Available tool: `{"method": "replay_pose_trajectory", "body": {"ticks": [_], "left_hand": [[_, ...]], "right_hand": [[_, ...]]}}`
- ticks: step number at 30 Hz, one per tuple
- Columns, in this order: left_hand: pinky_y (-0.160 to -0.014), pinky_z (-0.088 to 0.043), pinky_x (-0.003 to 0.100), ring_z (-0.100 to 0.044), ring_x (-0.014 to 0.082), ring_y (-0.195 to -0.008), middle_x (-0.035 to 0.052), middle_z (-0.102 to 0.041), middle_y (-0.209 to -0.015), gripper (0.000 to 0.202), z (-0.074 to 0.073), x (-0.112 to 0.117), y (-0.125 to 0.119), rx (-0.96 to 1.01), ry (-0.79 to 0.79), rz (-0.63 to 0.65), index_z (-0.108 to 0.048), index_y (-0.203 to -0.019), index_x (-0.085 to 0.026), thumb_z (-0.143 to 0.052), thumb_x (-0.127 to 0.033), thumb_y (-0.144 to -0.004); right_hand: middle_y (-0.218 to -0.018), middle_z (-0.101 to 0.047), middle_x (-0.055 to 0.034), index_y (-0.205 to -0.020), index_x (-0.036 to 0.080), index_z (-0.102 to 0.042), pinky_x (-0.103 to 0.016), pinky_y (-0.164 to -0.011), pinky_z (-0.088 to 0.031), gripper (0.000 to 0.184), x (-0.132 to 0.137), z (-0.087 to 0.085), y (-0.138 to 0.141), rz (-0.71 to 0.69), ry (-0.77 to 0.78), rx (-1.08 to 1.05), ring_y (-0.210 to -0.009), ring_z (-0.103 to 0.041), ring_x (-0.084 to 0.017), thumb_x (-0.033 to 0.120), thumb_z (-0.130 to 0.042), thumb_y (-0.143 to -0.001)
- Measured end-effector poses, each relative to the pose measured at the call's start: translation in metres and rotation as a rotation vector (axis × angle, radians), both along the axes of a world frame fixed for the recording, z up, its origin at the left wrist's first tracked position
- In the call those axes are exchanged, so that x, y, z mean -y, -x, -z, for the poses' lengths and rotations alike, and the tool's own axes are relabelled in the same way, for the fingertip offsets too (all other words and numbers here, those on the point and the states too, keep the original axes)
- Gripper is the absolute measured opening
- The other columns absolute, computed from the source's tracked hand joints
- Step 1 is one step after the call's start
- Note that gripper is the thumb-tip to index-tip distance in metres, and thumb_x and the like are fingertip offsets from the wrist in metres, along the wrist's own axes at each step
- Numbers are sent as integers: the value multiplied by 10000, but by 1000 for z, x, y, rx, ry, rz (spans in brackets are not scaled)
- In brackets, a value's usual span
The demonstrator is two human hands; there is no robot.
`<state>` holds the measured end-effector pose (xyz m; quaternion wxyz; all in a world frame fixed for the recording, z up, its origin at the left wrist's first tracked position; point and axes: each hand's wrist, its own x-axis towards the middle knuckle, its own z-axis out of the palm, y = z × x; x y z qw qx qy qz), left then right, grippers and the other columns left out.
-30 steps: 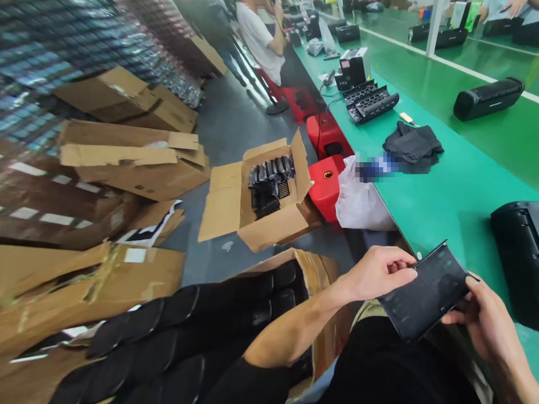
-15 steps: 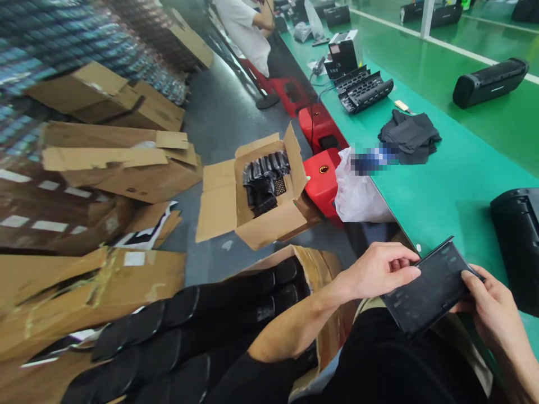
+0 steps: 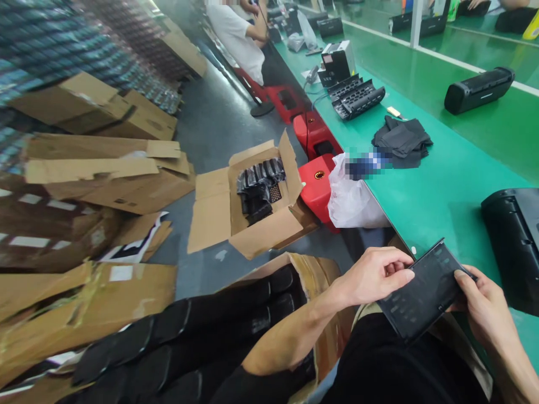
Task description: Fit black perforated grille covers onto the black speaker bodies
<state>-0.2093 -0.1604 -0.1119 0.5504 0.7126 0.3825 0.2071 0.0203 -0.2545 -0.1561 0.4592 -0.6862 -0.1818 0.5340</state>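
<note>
A black rectangular plastic panel point(image 3: 423, 294) with a raised lip along its edges is held tilted over my lap, beside the table edge. My left hand point(image 3: 381, 272) is closed at its upper left edge, thumb and curled fingers at the rim. My right hand point(image 3: 484, 297) grips the opposite edge, thumb on the top face and fingers partly hidden beneath. To the right, a black speaker-like housing point(image 3: 511, 247) lies on the green table point(image 3: 455, 207).
Black cloth pieces point(image 3: 402, 140), an opened black shell point(image 3: 357, 96) and another black housing point(image 3: 479, 90) lie on the table. A white plastic bag point(image 3: 351, 199) hangs by its edge. Open cartons point(image 3: 265, 238) and red stools point(image 3: 315, 182) line the floor. A seated person point(image 3: 238, 39) is farther back.
My view has shifted slightly, so the scene sits a little left and lower. Both hands keep their hold on the panel, with little visible movement. More hands now show at the top right.
</note>
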Motion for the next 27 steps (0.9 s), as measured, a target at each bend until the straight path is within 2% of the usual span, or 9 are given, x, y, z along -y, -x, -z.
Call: {"method": "replay_pose_trajectory", "body": {"ticks": [4, 6, 9, 11, 16, 19, 22, 24, 27], "left_hand": [[-645, -468, 239, -605, 126, -697, 35, -707, -817, 278, 3, -2, 1, -1, 69, -26, -801, -997, -142, -725, -396, -914], [-608, -440, 233, -585, 125, -676, 28, -690, -786, 379, 10, -4, 0, 29, 181, -40, -798, -1002, -141, -745, -505, -912], [-565, -425, 228, -580, 121, -624, 32, -688, -752, 654, 31, -6, -7, 182, 522, -108, -791, -996, -127, -692, -765, -888], [-635, -495, 235, -652, 135, -681, 61, -744, -820, 732, 47, -2, -15, 352, 799, -136, -791, -999, -126, -623, -832, -902], [-925, -560, 295, -770, 198, -889, 135, -834, -995, 705, 78, 16, -32, 625, 1236, -6, -797, -1157, -85, -437, -685, -1074], [-992, -539, 316, -783, 219, -949, 151, -841, -1064, 683, 86, 22, -32, 698, 1335, -22, -768, -1263, -55, -420, -620, -1101], [-991, -530, 318, -787, 227, -945, 172, -835, -1100, 692, 89, 22, -30, 774, 1367, -15, -739, -1317, -28, -407, -600, -1111], [-979, -529, 320, -788, 233, -941, 178, -833, -1106, 696, 92, 23, -30, 799, 1363, -16, -730, -1328, -16, -389, -584, -1118], [-952, -535, 328, -788, 242, -921, 174, -835, -1089, 706, 97, 26, -31, 786, 1354, -49, -729, -1321, -13, -366, -583, -1118]], "right_hand": [[-680, -692, -1, -1022, 193, -698, -305, -455, -528, 495, -2, -2, 3, -3, -15, -24, -551, -636, -213, 598, -837, -774], [-668, -677, 2, -989, 197, -695, -300, -453, -516, 497, -2, -4, 4, -13, -24, -45, -561, -633, -214, 619, -842, -770], [-631, -624, 25, -921, 205, -686, -285, -456, -502, 497, -3, -9, 4, -29, -40, -84, -556, -609, -197, 650, -850, -769], [-623, -597, 38, -886, 207, -681, -273, -469, -504, 505, -3, -13, 3, -47, -47, -96, -543, -587, -175, 670, -850, -776], [-632, -590, 32, -846, 195, -697, -277, -525, -549, 544, -3, -23, 2, -129, -59, -2, -561, -599, -169, 712, -849, -776], [-667, -646, -4, -880, 183, -720, -307, -547, -579, 574, -1, -27, 0, -177, -71, -2, -586, -650, -199, 748, -800, -820], [-752, -730, -57, -1164, 158, -729, -343, -589, -611, 684, 0, -26, -6, -180, -58, -29, -643, -702, -235, 765, -764, -852], [-738, -732, -65, -1359, 124, -652, -368, -601, -620, 846, 0, -22, -10, -205, -25, -45, -643, -709, -255, 762, -796, -823], [-779, -707, -45, -1496, 131, -557, -393, -599, -622, 977, 0, -17, -11, -221, 0, 54, -662, -715, -272, 750, -824, -789]]}}
